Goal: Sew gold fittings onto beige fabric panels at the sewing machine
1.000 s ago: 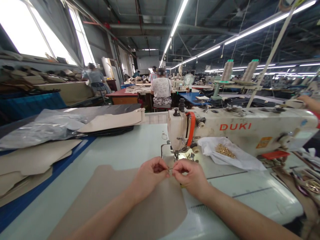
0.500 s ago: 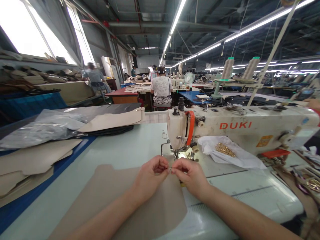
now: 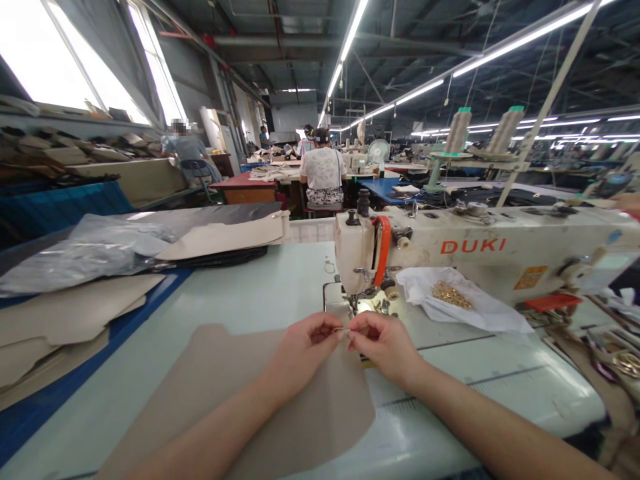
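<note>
Broadly, pale green tabletop [image 3: 250,287] across mid-frame; red-lettered white metal sewing machine [image 3: 480,233], right. Flat beige panel [image 3: 310,420], lower centre. At centre, bare left hand [image 3: 303,343] and right hand [image 3: 387,347], both in fingertip pinches on a tiny thin piece [image 3: 341,328], too small to identify. Could slip and drop onto the panel through a loosened pinch.

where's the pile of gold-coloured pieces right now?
Head view, right of centre: the gold-coloured pieces lie on the white wrapping, beside the DUKI sewing machine and beyond the right hand.
</note>
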Available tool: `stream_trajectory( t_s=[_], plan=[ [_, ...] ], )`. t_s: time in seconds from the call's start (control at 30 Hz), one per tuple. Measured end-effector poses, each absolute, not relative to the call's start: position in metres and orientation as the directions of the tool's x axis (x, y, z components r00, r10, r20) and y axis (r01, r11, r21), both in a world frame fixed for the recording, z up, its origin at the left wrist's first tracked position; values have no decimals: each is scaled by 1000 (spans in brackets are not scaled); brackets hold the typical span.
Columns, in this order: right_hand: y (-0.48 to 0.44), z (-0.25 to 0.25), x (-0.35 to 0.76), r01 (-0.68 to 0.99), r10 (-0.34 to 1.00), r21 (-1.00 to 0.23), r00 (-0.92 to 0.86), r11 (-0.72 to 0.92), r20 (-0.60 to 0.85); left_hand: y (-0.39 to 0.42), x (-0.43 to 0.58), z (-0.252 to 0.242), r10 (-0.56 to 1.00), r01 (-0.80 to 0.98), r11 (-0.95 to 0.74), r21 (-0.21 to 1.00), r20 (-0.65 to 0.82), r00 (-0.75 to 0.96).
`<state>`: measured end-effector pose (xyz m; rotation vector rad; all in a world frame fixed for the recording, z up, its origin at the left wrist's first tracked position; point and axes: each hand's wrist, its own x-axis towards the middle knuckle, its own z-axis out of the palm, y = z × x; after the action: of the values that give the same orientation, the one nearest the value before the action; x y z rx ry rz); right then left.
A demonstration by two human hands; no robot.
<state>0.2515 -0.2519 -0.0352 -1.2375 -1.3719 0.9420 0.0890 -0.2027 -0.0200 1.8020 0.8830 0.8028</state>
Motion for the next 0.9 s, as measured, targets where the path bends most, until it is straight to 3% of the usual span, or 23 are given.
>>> stream_trajectory(
  t_s=[0.17,0.4,0.63,0.73,0.9],
  plan=[
    [-253,-32,252,152,986,-975,17,164,168,-205,87,-14,838,364,-385,848,155,524],
    [-253,-29,255,104,990,-984,-11,143,143,-207,88,-11,830,367,-411,835,176,529],
    [-255,-28,256,464,963,-851,-15,246,270,-204,87,-20,792,411,-464,785,161,588],
    [-255,-31,257,460,972,-863,-5,209,233,-200,84,-20,774,465,-559,687,230,590],
    [-248,-32,263,312,998,-949,52,-47,-33,-191,83,-28,675,548,-737,397,389,626]
  ],
)
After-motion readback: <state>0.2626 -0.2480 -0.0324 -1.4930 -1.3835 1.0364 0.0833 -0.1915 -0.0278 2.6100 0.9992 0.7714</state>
